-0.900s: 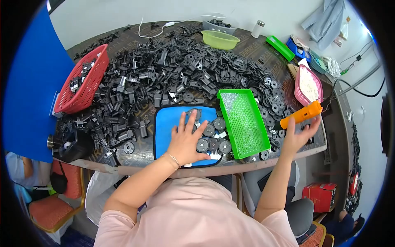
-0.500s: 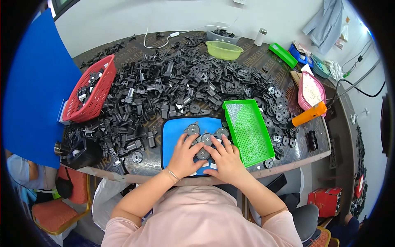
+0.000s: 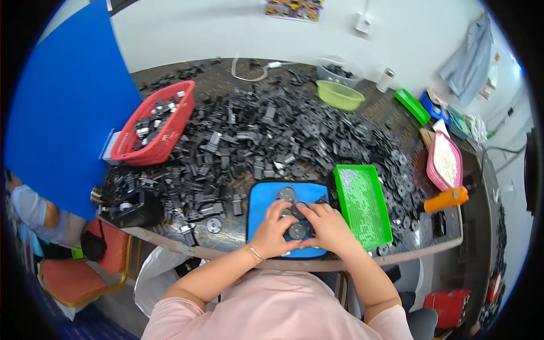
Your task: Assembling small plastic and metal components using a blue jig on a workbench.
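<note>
On the blue mat (image 3: 260, 195), both hands are curled round a small cluster of black round plastic parts with metal centres. My left hand (image 3: 273, 229) grips the cluster from the left, its thumb at the near edge. From the right, my right hand (image 3: 330, 228) closes on the same parts, fingers bent over them. One round part (image 3: 297, 230) shows between the hands. Another round part (image 3: 287, 194) lies just beyond my left fingertips. The fingers partly cover the rest of the cluster.
A large heap of black plastic parts (image 3: 249, 133) spreads behind the mat. The green tray (image 3: 387, 224) stands close by my right hand. At left are a red basket (image 3: 170, 148) and a black tape dispenser (image 3: 144, 209). An orange-handled tool (image 3: 447, 199) lies at right.
The whole view has shifted, so the table sits lower and further right. My hands have drawn closer together round the parts, with the thumbs now near each other.
</note>
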Motion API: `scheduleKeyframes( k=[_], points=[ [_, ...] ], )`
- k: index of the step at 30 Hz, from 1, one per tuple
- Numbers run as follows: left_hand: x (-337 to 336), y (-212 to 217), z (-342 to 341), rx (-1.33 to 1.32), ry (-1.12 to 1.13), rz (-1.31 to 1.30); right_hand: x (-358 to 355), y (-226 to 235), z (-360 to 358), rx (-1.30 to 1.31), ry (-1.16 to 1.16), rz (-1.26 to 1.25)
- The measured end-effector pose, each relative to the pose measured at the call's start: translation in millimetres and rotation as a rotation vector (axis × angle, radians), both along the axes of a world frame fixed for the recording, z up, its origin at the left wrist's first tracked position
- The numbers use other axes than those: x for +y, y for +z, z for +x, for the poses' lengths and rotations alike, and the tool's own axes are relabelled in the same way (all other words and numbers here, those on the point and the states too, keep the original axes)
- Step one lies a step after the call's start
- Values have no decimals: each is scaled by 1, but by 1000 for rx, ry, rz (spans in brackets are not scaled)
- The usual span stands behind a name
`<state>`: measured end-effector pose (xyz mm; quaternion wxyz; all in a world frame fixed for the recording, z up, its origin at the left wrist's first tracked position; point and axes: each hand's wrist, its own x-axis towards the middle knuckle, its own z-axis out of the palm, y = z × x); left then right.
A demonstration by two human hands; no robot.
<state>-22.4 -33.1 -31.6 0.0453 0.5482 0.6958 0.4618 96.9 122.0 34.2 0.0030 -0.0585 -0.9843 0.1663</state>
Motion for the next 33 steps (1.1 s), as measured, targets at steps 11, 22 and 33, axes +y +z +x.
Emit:
scheduleKeyframes(
  k=[11,22,33],
  points=[
    [-34,89,-73,128,139,87,1,7,-1,13,-88,-157],
    [-117,152,-294,480,1230,-318,-27,0,-29,136,-217,122],
    [-12,66,-116,241,23,-327,-34,-43,-43,393,-37,261]
  ],
)
